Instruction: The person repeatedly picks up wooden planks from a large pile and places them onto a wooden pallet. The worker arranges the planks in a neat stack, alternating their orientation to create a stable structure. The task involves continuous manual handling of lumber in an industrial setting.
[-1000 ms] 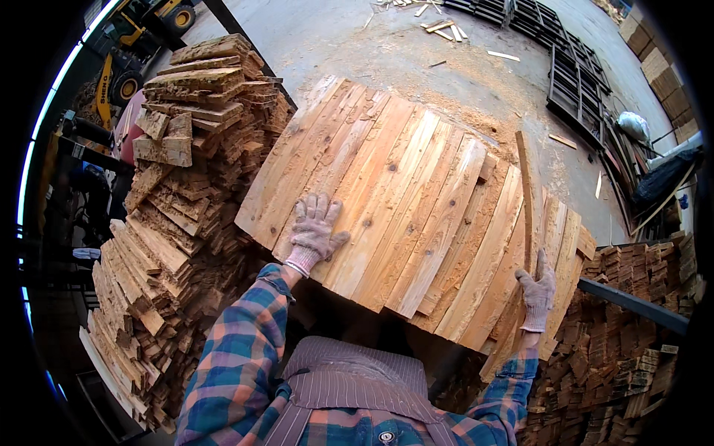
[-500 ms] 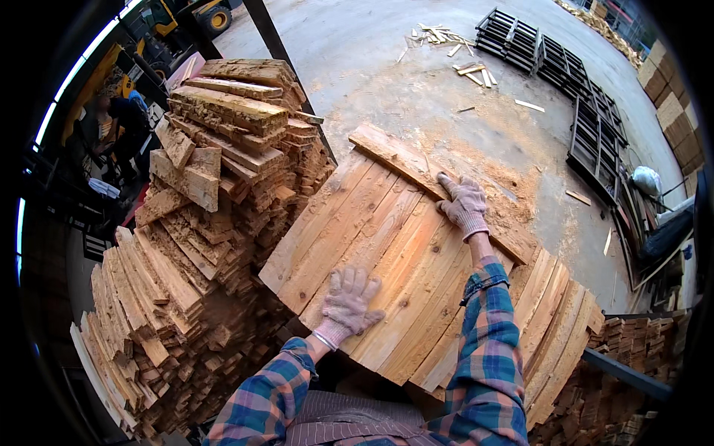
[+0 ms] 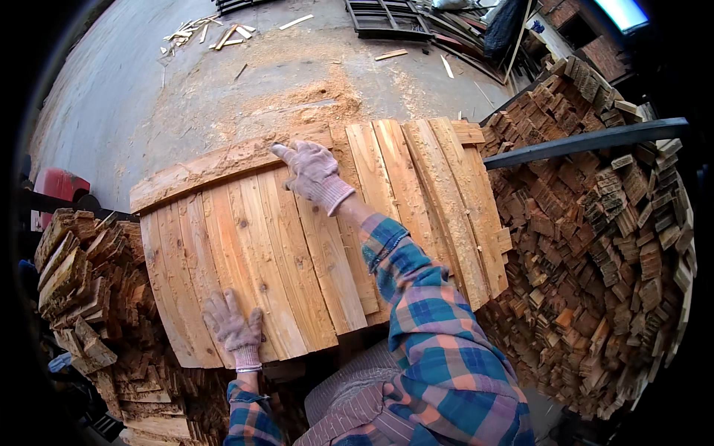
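Observation:
Pale wooden planks (image 3: 249, 260) lie side by side in front of me like a panel, with sawdust on them. Along their far edge runs a rough crosswise board (image 3: 208, 163). My left hand (image 3: 234, 323), in a dusty knit glove, lies flat on the planks close to their near edge, its fingers spread. Farther away, my right hand (image 3: 316, 172), gloved too, rests against the crosswise board toward its right end. Its index finger and thumb are stretched apart; the other fingers are partly hidden. More planks (image 3: 439, 201) continue on the right, some raised over others.
High wood stacks stand on both sides, one left (image 3: 82, 297) and a bigger one right (image 3: 595, 253). A dark metal bar (image 3: 587, 143) juts across the right stack. Sawdust and loose wood strips (image 3: 223, 36) lie on the concrete floor beyond, near a black metal frame (image 3: 387, 18).
The view has swung to the right, bringing the right wood stack into sight. My right hand sits farther right along the crosswise board. The left hand still lies on the planks.

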Demonstrator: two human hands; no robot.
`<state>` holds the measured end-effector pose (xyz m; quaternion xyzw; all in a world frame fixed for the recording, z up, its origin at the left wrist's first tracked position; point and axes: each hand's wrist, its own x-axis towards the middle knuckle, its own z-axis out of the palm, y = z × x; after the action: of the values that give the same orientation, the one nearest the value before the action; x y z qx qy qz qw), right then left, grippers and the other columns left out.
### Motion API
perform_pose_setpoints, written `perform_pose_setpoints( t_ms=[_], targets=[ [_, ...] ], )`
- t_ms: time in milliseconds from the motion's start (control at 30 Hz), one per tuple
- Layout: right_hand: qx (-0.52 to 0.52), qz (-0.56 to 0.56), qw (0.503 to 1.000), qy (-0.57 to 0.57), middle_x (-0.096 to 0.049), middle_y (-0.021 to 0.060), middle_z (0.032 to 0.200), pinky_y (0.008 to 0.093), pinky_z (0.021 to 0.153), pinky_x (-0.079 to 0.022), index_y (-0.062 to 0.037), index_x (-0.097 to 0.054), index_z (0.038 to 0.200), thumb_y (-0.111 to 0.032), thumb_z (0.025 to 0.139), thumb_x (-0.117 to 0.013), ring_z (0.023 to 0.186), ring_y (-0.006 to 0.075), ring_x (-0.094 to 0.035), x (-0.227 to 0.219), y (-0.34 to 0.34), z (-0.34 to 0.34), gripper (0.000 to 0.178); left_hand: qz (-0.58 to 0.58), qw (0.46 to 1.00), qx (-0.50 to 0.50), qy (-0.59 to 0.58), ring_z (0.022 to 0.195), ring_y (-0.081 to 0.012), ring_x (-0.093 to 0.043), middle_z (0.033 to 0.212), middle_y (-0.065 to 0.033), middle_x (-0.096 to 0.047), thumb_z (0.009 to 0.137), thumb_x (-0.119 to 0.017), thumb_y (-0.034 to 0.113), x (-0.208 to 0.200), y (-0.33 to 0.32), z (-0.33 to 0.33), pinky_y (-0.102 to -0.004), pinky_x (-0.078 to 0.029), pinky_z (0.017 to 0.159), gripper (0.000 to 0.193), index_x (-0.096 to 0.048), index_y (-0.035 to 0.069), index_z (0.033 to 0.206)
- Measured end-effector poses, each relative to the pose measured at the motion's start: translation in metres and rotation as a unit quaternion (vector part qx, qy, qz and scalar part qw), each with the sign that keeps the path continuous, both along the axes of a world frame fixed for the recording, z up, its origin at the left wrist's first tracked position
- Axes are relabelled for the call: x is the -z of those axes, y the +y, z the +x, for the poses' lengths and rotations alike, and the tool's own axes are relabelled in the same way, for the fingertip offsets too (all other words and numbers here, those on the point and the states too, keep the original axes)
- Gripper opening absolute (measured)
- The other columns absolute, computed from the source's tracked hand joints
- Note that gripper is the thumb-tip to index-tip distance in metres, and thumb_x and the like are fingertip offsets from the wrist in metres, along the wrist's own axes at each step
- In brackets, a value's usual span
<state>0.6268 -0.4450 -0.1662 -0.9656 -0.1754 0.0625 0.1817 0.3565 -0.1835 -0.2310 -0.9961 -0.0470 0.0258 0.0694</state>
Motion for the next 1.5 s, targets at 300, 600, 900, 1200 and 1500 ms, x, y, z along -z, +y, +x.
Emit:
perform_pose_setpoints(
  t_ms=[300, 600, 900, 1200, 1500],
  targets=[
    [0.281, -0.105, 0.953, -0.047, -0.058, 0.0182, 0.106, 0.0346, 0.071, -0.046, -0.0052, -0.030, 0.141, -0.018, 0.084, -0.059, 0.082, 0.0270, -0.055, 0.088, -0.367, -0.189, 0.066, -0.056, 0.998, 0.013, -0.011, 0.130, -0.0404, -0.026, 0.137, -0.0217, -0.035, 0.080, -0.042, 0.062, -0.035, 0.013, 0.003, -0.0520, -0.015, 0.108, 0.075, -0.043, 0.005, 0.130],
    [0.268, -0.114, 0.955, 0.055, -0.051, 0.0185, 0.121, 0.0376, 0.083, -0.043, -0.0117, -0.026, 0.143, -0.029, 0.085, -0.057, 0.098, 0.0285, -0.053, 0.065, -0.389, -0.156, 0.068, -0.054, 0.993, -0.007, -0.101, 0.126, -0.0344, -0.033, 0.136, -0.0163, -0.041, 0.079, -0.039, 0.063, -0.026, 0.010, -0.027, -0.0506, -0.020, 0.105, 0.073, -0.046, 0.011, 0.130],
    [0.088, 0.318, 0.938, 0.108, -0.059, 0.0106, 0.113, 0.0229, 0.073, -0.046, 0.0041, -0.047, 0.129, 0.002, 0.079, -0.049, 0.088, 0.0146, -0.056, -0.087, -0.157, -0.182, 0.051, -0.146, 0.985, -0.035, -0.090, 0.129, -0.0327, -0.033, 0.137, -0.0154, -0.042, 0.082, -0.046, 0.055, -0.023, 0.017, -0.012, -0.0461, -0.021, 0.106, 0.066, -0.045, 0.013, 0.133],
    [-0.222, -0.091, 0.970, 0.026, -0.056, 0.0156, 0.101, 0.0405, 0.086, -0.044, -0.0113, -0.040, 0.135, -0.041, 0.081, -0.061, 0.096, 0.0318, -0.054, 0.002, 0.158, -0.241, 0.065, -0.379, 0.849, -0.140, -0.340, 0.108, -0.0311, -0.054, 0.114, -0.0162, -0.058, 0.080, -0.066, 0.018, -0.044, 0.030, -0.131, -0.0376, -0.045, 0.091, 0.041, -0.058, 0.002, 0.117],
    [-0.243, -0.099, 0.965, 0.016, -0.054, 0.0097, 0.096, 0.0374, 0.079, -0.043, -0.0135, -0.045, 0.130, -0.044, 0.066, -0.071, 0.092, 0.0251, -0.053, -0.008, 0.150, -0.271, 0.076, -0.348, 0.885, -0.054, -0.305, 0.118, -0.0357, -0.046, 0.124, -0.0179, -0.052, 0.084, -0.063, 0.036, -0.047, 0.056, -0.107, -0.0437, -0.038, 0.099, 0.055, -0.051, 0.004, 0.126]
  ],
)
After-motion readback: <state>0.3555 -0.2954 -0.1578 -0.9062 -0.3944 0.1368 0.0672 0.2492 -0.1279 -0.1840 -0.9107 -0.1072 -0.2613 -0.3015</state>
